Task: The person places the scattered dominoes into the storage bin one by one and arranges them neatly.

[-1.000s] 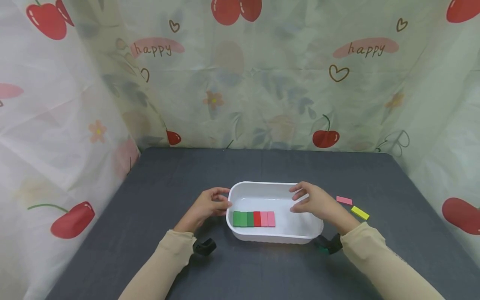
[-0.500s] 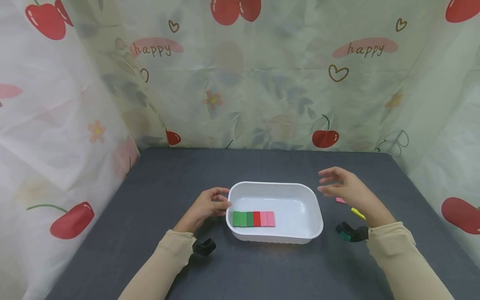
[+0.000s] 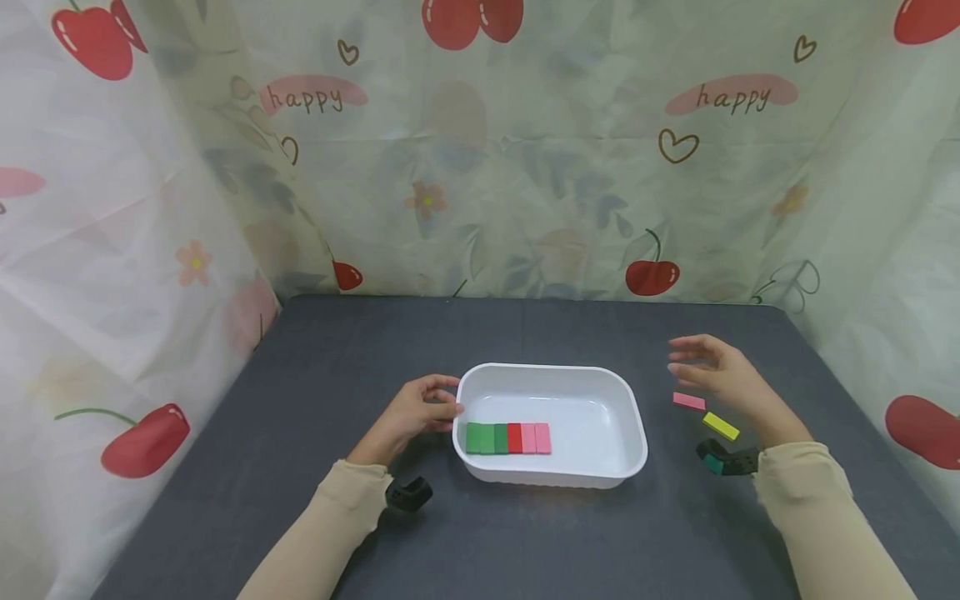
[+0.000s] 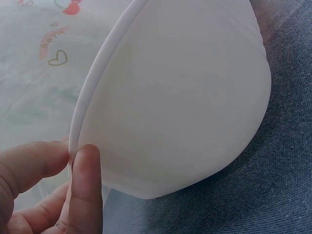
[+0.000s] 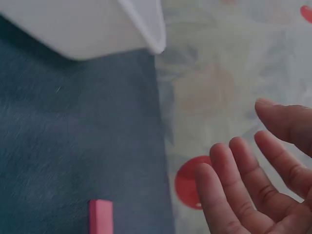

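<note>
A white plastic tub (image 3: 588,417) stands at the middle of the table. Inside, along its near side, lies a row of small flat blocks (image 3: 508,438): green ones at the left, a red one, then pink ones. My left hand (image 3: 420,408) pinches the tub's left rim; the left wrist view shows thumb and finger on either side of the rim (image 4: 97,63). Over the table to the right of the tub, my right hand (image 3: 723,373) holds nothing, its fingers loosely spread. Just below it lie a pink block (image 3: 688,402) and a yellow block (image 3: 721,427).
A dark cloth (image 3: 360,333) covers the table. Behind it and at both sides hangs a pale curtain (image 3: 510,208) printed with cherries. A black wrist mount (image 3: 408,495) projects from the left sleeve, and another (image 3: 726,460) from the right.
My right hand has moved from over the tub out to the right, above the loose pink and yellow blocks. My left hand, the tub and the row of blocks have stayed put.
</note>
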A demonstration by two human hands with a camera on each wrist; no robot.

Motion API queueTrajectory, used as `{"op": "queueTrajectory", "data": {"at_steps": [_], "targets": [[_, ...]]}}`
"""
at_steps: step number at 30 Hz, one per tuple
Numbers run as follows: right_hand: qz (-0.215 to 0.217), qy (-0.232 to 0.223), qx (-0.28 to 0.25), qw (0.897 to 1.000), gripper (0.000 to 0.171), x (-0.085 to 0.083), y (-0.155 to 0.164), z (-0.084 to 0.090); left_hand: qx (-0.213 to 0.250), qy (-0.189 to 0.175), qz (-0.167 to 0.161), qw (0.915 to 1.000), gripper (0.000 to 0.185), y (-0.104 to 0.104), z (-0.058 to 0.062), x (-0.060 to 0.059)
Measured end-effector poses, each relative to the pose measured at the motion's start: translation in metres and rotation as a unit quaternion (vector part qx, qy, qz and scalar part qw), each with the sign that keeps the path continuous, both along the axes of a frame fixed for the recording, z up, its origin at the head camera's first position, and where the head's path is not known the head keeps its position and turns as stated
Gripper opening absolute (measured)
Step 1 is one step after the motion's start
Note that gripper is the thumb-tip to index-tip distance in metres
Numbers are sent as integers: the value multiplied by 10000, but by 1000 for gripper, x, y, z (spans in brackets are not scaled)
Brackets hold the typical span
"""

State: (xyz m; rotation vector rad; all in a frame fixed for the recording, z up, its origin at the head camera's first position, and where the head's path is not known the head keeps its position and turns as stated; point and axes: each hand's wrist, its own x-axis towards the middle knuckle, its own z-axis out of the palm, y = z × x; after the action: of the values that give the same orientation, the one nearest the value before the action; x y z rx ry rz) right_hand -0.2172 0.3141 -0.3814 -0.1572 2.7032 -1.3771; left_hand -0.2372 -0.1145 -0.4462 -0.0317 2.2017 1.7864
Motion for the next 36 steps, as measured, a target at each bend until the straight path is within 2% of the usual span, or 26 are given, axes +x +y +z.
{"op": "queueTrajectory", "data": {"at_steps": [11,17,23,27,36], "targets": [[-279,-134,690,9971,61,-15,24,-30,-69,12,35,10000,48,0,-1,0],[-259,-275,792,9961,58,-20,35,-45,-71,57,28,10000,47,0,-2,-1],[-228,-520,947,9939,66,-24,46,-60,-61,64,19,10000,48,-1,-1,0],[-151,-690,1027,9922,70,-26,50,-65,-63,44,18,10000,48,-1,0,0],[71,-752,1415,9871,59,-28,54,-70,-89,68,43,9999,48,-1,-2,0]]}}
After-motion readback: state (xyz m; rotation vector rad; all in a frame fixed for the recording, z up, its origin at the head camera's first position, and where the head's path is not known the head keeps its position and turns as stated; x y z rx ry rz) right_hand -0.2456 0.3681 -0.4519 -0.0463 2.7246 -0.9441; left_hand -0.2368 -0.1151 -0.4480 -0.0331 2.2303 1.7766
